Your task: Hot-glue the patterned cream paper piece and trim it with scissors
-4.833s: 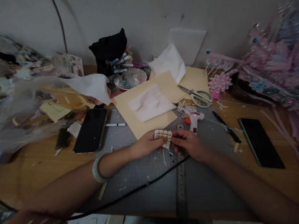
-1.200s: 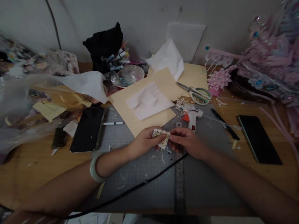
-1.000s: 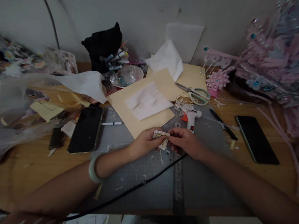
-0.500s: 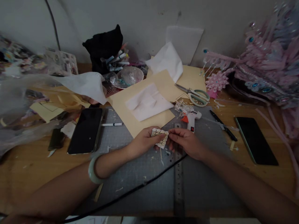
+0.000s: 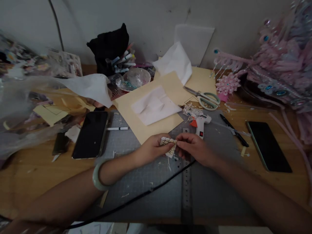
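My left hand (image 5: 151, 149) and my right hand (image 5: 193, 148) meet over a grey cutting mat (image 5: 156, 191). Between their fingertips they pinch a small white paper piece (image 5: 168, 143) with a black and yellow scale-like pattern. The left fingers grip its left side, the right fingers its right edge. A pale green bangle (image 5: 97, 177) sits on my left wrist. A white glue gun (image 5: 200, 123) lies just beyond my right hand, and a metal ruler (image 5: 186, 191) runs down the mat below it.
Two dark phones lie flat, the left phone (image 5: 90, 134) and the right phone (image 5: 268, 145). Scissors (image 5: 204, 97) rest on beige card sheets (image 5: 156, 107) with white tissue. A black cable (image 5: 136, 199) crosses the mat. A pink ornate headdress (image 5: 275, 71) fills the right; clutter and plastic fill the left.
Both hands keep hold of the patterned piece, which has tilted and turned slightly between the fingers. The view has shifted a little.
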The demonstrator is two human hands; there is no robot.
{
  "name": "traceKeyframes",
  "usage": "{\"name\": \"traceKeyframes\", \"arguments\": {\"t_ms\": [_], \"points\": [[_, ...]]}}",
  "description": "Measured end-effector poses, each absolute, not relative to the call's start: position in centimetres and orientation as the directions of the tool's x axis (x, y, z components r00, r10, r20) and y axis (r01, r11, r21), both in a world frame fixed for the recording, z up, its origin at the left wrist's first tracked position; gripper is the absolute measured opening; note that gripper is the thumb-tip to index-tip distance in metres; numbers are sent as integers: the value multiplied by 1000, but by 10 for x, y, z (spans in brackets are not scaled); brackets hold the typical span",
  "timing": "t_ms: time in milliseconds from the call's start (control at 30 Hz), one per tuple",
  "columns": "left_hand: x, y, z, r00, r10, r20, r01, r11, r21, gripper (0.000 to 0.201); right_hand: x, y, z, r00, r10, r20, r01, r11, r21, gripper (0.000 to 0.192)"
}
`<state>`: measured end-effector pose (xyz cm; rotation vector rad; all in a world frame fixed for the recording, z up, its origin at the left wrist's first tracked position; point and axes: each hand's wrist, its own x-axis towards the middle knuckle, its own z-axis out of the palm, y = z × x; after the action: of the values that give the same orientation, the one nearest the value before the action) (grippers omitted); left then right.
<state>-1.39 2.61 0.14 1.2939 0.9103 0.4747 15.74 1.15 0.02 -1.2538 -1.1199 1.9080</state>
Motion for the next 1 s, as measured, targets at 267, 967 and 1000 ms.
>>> {"name": "traceKeyframes", "arguments": {"t_ms": [267, 967, 1000], "points": [[-12, 28, 3, 543, 770, -336, 151, 304, 941, 23, 157, 14, -3, -412, 816, -406, -119, -490, -864, 19], [-13, 28, -3, 546, 813, -204, 253, 73, 965, 22, 153, 14, 3, -344, 816, -465, 12, -491, -871, 8], [-12, 28, -3, 547, 814, -196, 260, 57, 964, 22, 153, 14, 3, -342, 816, -466, 11, -492, -871, 8]]}}
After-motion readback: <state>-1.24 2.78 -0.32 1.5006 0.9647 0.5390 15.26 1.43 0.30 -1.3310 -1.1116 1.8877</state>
